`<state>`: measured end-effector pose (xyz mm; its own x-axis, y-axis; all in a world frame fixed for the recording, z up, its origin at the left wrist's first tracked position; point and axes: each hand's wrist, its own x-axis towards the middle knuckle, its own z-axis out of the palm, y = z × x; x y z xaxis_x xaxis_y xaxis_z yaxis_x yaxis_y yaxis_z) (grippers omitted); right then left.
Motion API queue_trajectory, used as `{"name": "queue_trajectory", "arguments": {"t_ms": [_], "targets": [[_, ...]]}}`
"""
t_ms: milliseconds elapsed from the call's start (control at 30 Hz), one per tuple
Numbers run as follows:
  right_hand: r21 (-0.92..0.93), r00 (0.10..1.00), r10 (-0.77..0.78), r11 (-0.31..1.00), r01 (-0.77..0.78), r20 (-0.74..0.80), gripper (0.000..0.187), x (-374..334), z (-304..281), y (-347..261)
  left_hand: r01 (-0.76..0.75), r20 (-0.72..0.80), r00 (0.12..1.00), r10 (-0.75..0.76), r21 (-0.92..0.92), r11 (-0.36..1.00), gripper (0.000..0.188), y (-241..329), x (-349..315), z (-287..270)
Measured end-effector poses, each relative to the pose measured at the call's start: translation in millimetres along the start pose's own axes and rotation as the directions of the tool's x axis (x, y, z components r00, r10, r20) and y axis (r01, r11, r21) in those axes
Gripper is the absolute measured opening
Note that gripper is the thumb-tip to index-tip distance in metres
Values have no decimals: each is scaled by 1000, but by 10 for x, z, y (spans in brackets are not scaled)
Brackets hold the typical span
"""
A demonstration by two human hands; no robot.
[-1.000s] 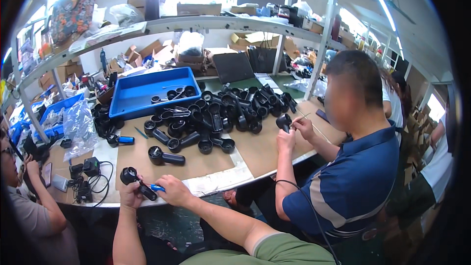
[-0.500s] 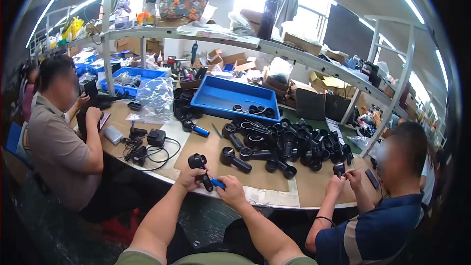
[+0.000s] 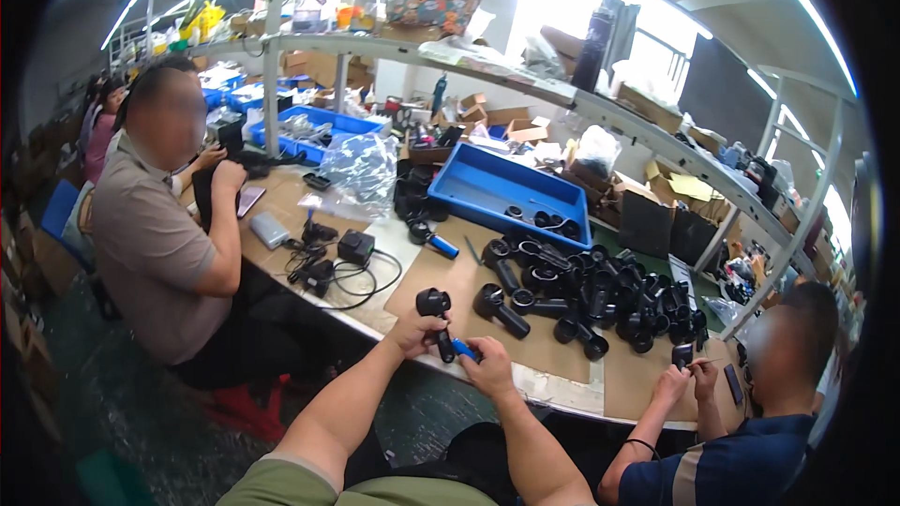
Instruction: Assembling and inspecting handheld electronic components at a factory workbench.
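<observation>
Left hand (image 3: 412,333) closed around black round-headed housing (image 3: 433,302), held head-up above front edge of workbench (image 3: 567,389). Right hand (image 3: 489,370), just beside, grips blue cylinder (image 3: 463,349) near housing's lower end; contact between them, cannot tell. Toward bench's back edge: heap of black housings (image 3: 609,292), blue tray (image 3: 506,186). Toward left end: black power adapter (image 3: 356,246), cable (image 3: 397,274).

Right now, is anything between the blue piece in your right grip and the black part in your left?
Nothing visible is. The blue piece in the right grip is close beside the black part in the left grip; whether they touch is too small to tell. The black heap lies beyond, not between them.
</observation>
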<state>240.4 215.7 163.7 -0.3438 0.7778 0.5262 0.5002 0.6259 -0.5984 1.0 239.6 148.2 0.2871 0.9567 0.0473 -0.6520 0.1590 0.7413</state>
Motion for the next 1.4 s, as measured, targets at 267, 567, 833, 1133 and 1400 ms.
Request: {"name": "queue_trajectory", "arguments": {"t_ms": [267, 567, 833, 1133, 1400], "targets": [[-24, 999, -33, 999, 33, 10, 29, 44, 28, 2, -45, -22, 999, 45, 12, 999, 28, -50, 74, -28], [-58, 999, 18, 998, -16, 29, 31, -18, 35, 24, -17, -49, 999, 17, 5, 1000, 31, -8, -36, 129], [7, 998, 61, 998, -61, 0, 32, 38, 11, -55, -40, -47, 998, 39, -19, 999, 26, 53, 17, 139], [44, 990, 136, 990, -137, 21, 30, 20, -4, -115, -39, -57, 998, 39, 2, 999, 26, 17, -5, 159], [4, 994, 108, 994, -108, 28, 31, 21, 6, -62, -17, -62, 998, 19, 29, 999, 27, 16, 24, 151]]}}
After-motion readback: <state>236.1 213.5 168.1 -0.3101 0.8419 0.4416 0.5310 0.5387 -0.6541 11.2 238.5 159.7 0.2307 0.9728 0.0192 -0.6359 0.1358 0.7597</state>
